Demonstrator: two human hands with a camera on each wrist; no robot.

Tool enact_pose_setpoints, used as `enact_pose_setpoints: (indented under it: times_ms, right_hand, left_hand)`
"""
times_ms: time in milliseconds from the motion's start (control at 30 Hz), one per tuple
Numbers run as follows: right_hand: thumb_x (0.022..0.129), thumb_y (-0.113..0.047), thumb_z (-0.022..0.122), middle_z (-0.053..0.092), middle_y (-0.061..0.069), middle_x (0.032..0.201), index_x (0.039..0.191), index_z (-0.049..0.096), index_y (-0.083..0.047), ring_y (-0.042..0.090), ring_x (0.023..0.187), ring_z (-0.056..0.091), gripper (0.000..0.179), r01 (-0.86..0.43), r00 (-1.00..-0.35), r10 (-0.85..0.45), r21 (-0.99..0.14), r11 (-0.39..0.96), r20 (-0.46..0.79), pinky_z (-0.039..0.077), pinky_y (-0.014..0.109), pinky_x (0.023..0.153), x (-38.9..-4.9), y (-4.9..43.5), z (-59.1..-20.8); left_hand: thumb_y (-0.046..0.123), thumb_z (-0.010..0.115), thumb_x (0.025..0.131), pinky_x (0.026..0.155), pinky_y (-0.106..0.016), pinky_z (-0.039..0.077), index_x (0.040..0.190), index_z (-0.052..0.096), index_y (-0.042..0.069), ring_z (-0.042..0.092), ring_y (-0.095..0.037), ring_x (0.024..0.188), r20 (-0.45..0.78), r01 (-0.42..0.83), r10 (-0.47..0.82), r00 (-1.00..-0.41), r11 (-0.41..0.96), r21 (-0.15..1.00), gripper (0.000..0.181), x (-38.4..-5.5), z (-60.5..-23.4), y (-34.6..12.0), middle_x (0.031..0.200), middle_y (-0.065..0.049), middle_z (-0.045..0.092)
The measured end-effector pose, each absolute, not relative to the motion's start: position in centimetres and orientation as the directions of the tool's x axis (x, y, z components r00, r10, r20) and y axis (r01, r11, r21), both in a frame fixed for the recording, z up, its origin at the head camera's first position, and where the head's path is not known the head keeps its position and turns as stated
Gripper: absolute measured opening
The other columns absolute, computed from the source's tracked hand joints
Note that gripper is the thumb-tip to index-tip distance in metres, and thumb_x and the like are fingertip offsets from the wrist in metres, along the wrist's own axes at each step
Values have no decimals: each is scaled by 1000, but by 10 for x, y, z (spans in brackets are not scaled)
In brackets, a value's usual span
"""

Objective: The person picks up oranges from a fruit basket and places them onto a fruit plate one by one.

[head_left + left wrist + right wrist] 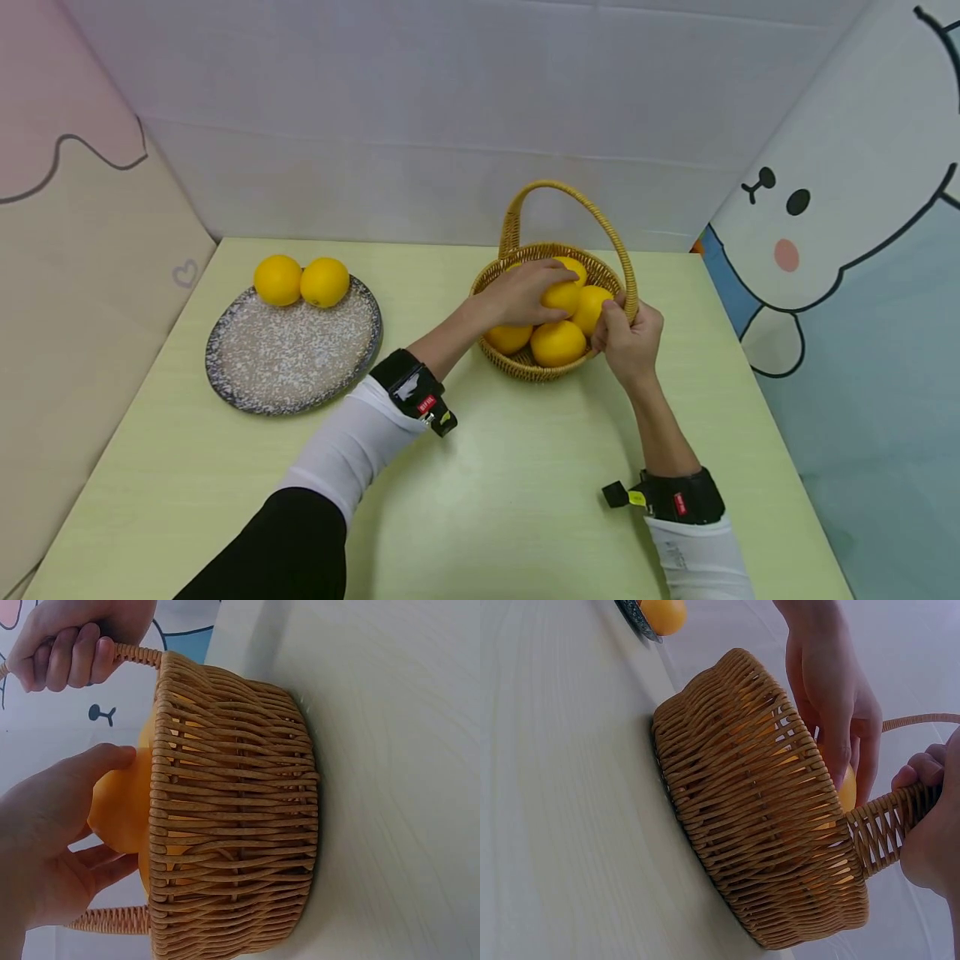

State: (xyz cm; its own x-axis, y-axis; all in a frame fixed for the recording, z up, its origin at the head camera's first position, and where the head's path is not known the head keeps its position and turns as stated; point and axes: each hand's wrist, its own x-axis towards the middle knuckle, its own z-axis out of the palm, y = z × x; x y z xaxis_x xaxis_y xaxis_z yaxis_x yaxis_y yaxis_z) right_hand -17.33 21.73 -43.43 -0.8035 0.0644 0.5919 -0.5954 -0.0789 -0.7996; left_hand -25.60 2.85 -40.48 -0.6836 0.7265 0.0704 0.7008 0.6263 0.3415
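Note:
A wicker basket (534, 373) with a tall arched handle (577, 196) stands toward the back of the table, holding several oranges (558, 343). My left hand (525, 293) reaches in over its rim and grips one orange (120, 806) on top of the pile. In the left wrist view the thumb lies on one side of that fruit and the fingers on the other. At the basket's right side, my right hand (632, 342) holds the lower part of the handle, fingers wrapped round it. The basket's base rests on the table in both wrist views.
To the left lies a round speckled plate (292, 367) with a dark rim. Two oranges (325, 282) sit side by side at its far edge. A pale wall (375, 183) rises behind the table (487, 500), with decorated panels on both sides.

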Motion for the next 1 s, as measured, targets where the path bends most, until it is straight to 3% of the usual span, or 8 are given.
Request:
enact_pose_setpoints:
  times_ms: [267,600,1000]
  right_hand:
    - [98,7,46,43,1,45,64,40,9,16,32,39,35,-595,-804,62,-799,-86,592,37,27,27,-173,217,-435]
    - [98,7,45,43,-1,45,63,38,8,12,33,39,36,-594,-804,64,-798,-96,591,38,20,29,-171,217,-434]
    - [99,7,44,41,-1,44,62,38,7,12,33,36,37,-587,-810,60,-801,-119,584,36,19,29,-171,216,-433]
  left_hand:
    - [38,71,96,107,-30,44,148,58,14,51,-14,126,119,708,720,-684,614,350,59,-254,-407,28,145,-2,56]
    - [44,69,96,101,-29,48,147,59,14,53,-14,126,180,659,645,-743,655,369,60,-252,-402,21,145,-2,57]
    - [39,72,94,90,-32,52,144,61,11,57,-17,118,371,664,557,-743,545,512,58,-240,-394,-3,145,-6,56]
